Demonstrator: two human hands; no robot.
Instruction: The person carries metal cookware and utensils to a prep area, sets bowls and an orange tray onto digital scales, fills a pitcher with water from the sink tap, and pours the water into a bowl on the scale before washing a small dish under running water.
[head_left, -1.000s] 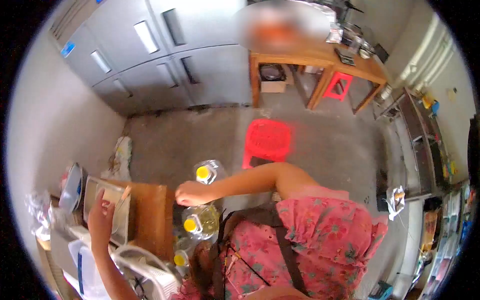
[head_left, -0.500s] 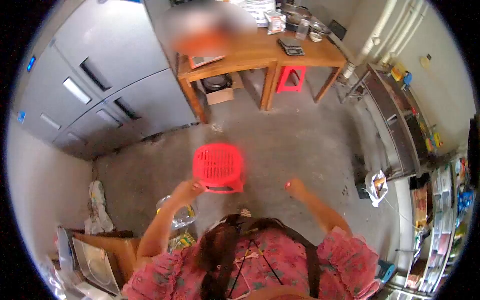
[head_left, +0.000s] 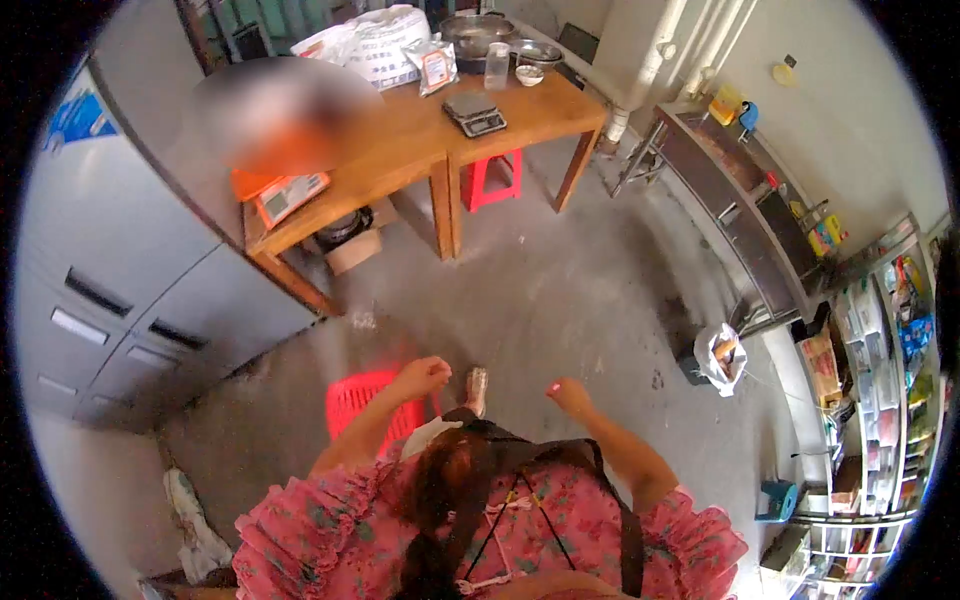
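My left hand (head_left: 425, 378), its fingers curled, is raised in front of me over the edge of the red plastic stool (head_left: 357, 402). Nothing shows in it. That stool stands on the floor to my left, partly covered by my left forearm. My right hand (head_left: 570, 397) is held out over the floor, also with curled fingers and nothing visible in it. Between the two hands one foot (head_left: 477, 390) shows on the floor below.
Ahead stand wooden tables (head_left: 415, 140) with a digital scale (head_left: 475, 114), a white sack (head_left: 385, 48), a clear bottle (head_left: 497, 66) and metal bowls (head_left: 475, 36). Grey cabinets (head_left: 150, 250) line the left. A metal bench (head_left: 725, 180), bagged bin (head_left: 720, 358) and loaded shelves (head_left: 880, 370) line the right.
I have stepped forward and my view has turned right. The red stool is now lower and closer at my left side, and the tables appear nearer. Both hands stay curled.
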